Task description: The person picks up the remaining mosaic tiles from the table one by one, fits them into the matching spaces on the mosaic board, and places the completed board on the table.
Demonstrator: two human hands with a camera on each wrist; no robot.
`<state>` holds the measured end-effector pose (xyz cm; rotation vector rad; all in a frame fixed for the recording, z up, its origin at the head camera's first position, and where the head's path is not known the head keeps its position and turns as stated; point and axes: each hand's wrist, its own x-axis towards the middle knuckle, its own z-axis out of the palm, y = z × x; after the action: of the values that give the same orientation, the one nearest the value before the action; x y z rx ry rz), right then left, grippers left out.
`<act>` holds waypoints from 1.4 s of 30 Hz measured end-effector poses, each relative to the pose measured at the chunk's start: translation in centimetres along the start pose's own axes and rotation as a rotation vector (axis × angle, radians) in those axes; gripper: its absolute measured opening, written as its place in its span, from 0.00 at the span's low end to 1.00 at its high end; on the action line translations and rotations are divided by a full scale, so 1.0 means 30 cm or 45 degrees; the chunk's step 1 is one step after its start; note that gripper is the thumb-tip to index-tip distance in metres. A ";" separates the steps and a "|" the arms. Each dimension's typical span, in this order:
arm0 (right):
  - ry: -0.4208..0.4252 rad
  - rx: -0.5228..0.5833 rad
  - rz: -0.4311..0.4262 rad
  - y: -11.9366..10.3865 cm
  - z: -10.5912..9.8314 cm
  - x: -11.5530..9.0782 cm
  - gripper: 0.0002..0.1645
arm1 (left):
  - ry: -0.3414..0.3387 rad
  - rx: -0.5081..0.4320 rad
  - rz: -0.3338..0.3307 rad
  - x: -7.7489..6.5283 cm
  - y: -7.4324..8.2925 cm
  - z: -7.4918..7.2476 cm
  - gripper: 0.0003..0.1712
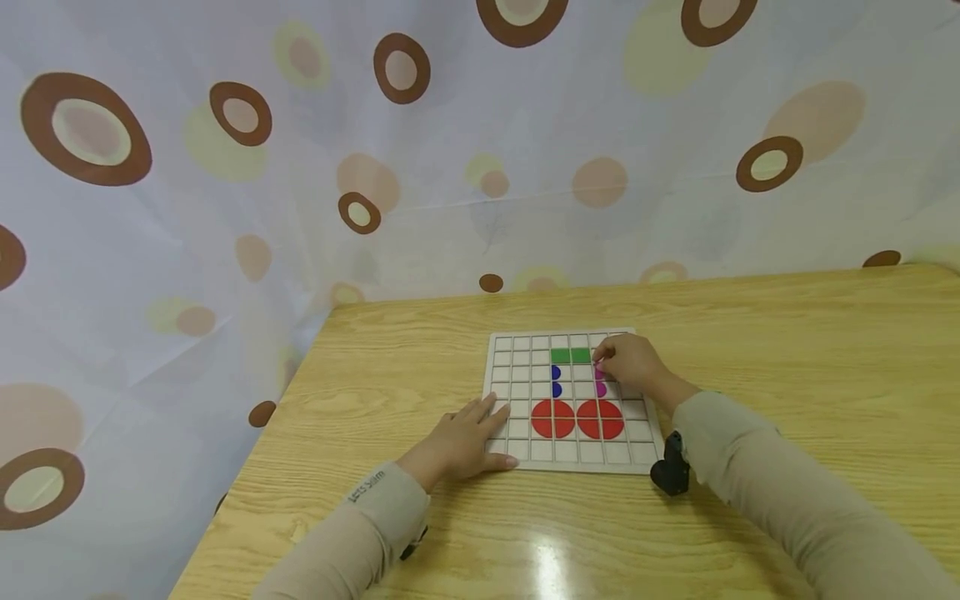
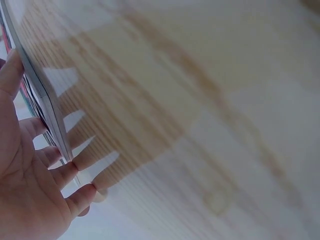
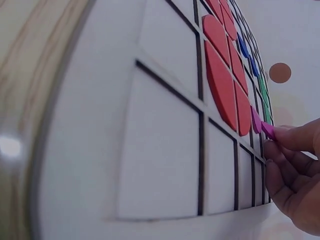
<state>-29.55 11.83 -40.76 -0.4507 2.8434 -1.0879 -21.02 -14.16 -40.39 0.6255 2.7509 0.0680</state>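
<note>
A white grid board (image 1: 566, 452) lies on the table, with coloured flat pieces in some of its squares. My right hand (image 1: 633, 363) is at the board's right side, its thumb and fingertips pinching a magenta half-round piece (image 3: 268, 130) low over the grid. Just nearer stands another magenta piece (image 1: 601, 389). My left hand (image 1: 463, 440) rests at the board's left edge, fingers spread and thumb by the near corner. Red quarter pieces (image 1: 543, 411) form two circles, blue half-round pieces (image 1: 556, 389) sit above the left one, and two green squares (image 1: 560, 356) are farther back.
The wooden table (image 1: 810, 367) extends around the board. A white curtain (image 1: 450, 125) with brown rings and pale dots hangs behind the table and along its left. Dark wrist devices (image 1: 672, 468) are worn beneath both sleeves.
</note>
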 end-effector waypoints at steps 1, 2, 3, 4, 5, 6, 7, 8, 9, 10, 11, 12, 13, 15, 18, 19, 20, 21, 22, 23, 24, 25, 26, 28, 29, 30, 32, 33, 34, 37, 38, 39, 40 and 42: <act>-0.001 -0.017 -0.010 -0.003 -0.002 0.001 0.07 | -0.001 0.003 0.000 0.000 0.000 0.000 0.45; -0.004 -0.032 -0.018 -0.006 -0.003 0.001 0.07 | -0.001 0.008 0.001 0.001 0.001 0.000 0.45; -0.002 -0.050 -0.020 -0.008 -0.003 0.002 0.07 | -0.001 0.008 0.001 0.000 0.001 -0.001 0.45; 0.001 -0.069 -0.028 -0.009 -0.003 0.004 0.06 | -0.001 0.010 0.003 0.000 0.002 -0.002 0.45; 0.002 -0.076 -0.027 -0.012 -0.003 0.004 0.06 | -0.001 0.012 0.004 0.000 0.002 -0.002 0.45; 0.002 -0.074 -0.028 -0.013 -0.003 0.005 0.06 | -0.001 0.013 0.004 0.000 0.003 -0.003 0.44; 0.006 -0.081 -0.029 -0.013 -0.002 0.005 0.05 | 0.002 0.012 0.006 -0.001 0.004 -0.005 0.44; 0.011 -0.091 -0.033 -0.012 0.000 0.006 0.05 | 0.004 0.011 0.008 -0.001 0.005 -0.006 0.44; 0.012 -0.097 -0.032 -0.011 0.001 0.007 0.05 | 0.003 0.011 0.007 -0.002 0.005 -0.008 0.44; 0.012 -0.100 -0.031 -0.012 0.002 0.006 0.05 | 0.003 0.011 0.008 -0.003 0.006 -0.009 0.44; 0.010 -0.101 -0.025 -0.013 0.003 0.005 0.06 | 0.002 0.008 0.009 -0.004 0.007 -0.010 0.44; 0.010 -0.110 -0.025 -0.012 0.005 0.005 0.06 | 0.004 0.008 0.012 -0.005 0.008 -0.011 0.44; 0.010 -0.117 -0.020 -0.013 0.007 0.003 0.06 | 0.004 0.005 0.013 -0.006 0.009 -0.011 0.44; 0.009 -0.120 -0.008 -0.016 0.009 0.000 0.06 | 0.003 0.008 0.014 -0.007 0.010 -0.012 0.44; 0.017 -0.139 -0.012 -0.018 0.011 -0.004 0.07 | 0.006 0.010 0.019 -0.007 0.011 -0.012 0.44; 0.020 -0.140 -0.013 -0.020 0.010 -0.007 0.07 | 0.003 0.012 0.017 -0.007 0.011 -0.012 0.44; 0.022 -0.144 -0.015 -0.019 0.010 -0.007 0.07 | 0.003 0.017 0.018 -0.007 0.011 -0.012 0.44; 0.024 -0.147 -0.014 -0.020 0.010 -0.008 0.08 | 0.003 0.019 0.018 -0.006 0.010 -0.012 0.44; 0.023 -0.146 -0.013 -0.021 0.010 -0.009 0.08 | 0.003 0.019 0.018 -0.005 0.010 -0.012 0.44; 0.022 -0.141 -0.006 -0.021 0.010 -0.009 0.08 | 0.003 0.019 0.018 -0.005 0.010 -0.012 0.44; 0.020 -0.133 0.001 -0.022 0.010 -0.010 0.08 | 0.001 0.021 0.017 -0.005 0.010 -0.013 0.44; 0.018 -0.126 0.010 -0.024 0.009 -0.012 0.08 | -0.001 0.020 0.015 -0.005 0.011 -0.014 0.44; 0.016 -0.118 0.019 -0.024 0.009 -0.012 0.08 | 0.002 0.019 0.018 -0.005 0.011 -0.015 0.44; 0.010 -0.093 0.041 -0.026 0.007 -0.015 0.08 | -0.001 0.021 0.018 -0.006 0.011 -0.016 0.44; 0.009 -0.085 0.049 -0.026 0.006 -0.016 0.08 | -0.004 0.023 0.017 -0.006 0.012 -0.016 0.44; 0.007 -0.078 0.054 -0.026 0.004 -0.018 0.08 | -0.005 0.027 0.016 -0.007 0.012 -0.017 0.44; 0.006 -0.067 0.051 -0.025 0.001 -0.021 0.09 | -0.006 0.030 0.017 -0.008 0.012 -0.016 0.45; 0.007 -0.061 0.048 -0.024 0.000 -0.023 0.10 | -0.009 0.034 0.014 -0.007 0.012 -0.015 0.45; 0.009 -0.059 0.045 -0.022 0.000 -0.024 0.10 | -0.009 0.037 0.013 -0.008 0.011 -0.015 0.45; 0.014 -0.048 0.008 -0.016 -0.004 -0.031 0.10 | -0.011 0.030 0.011 -0.008 0.009 -0.014 0.45; 0.011 -0.038 0.003 -0.015 -0.005 -0.034 0.10 | -0.010 0.026 0.012 -0.007 0.008 -0.014 0.45; 0.008 -0.033 -0.003 -0.014 -0.007 -0.037 0.10 | -0.010 0.023 0.011 -0.006 0.007 -0.013 0.45; 0.004 -0.027 -0.013 -0.015 -0.010 -0.041 0.10 | -0.011 0.019 0.011 -0.006 0.006 -0.013 0.45; -0.010 -0.010 -0.029 -0.016 -0.016 -0.049 0.11 | -0.008 0.010 0.012 -0.006 0.004 -0.012 0.45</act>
<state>-28.09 12.24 -40.14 -0.4876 2.8436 -1.0764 -20.93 -14.12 -40.00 0.6393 2.7437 0.0572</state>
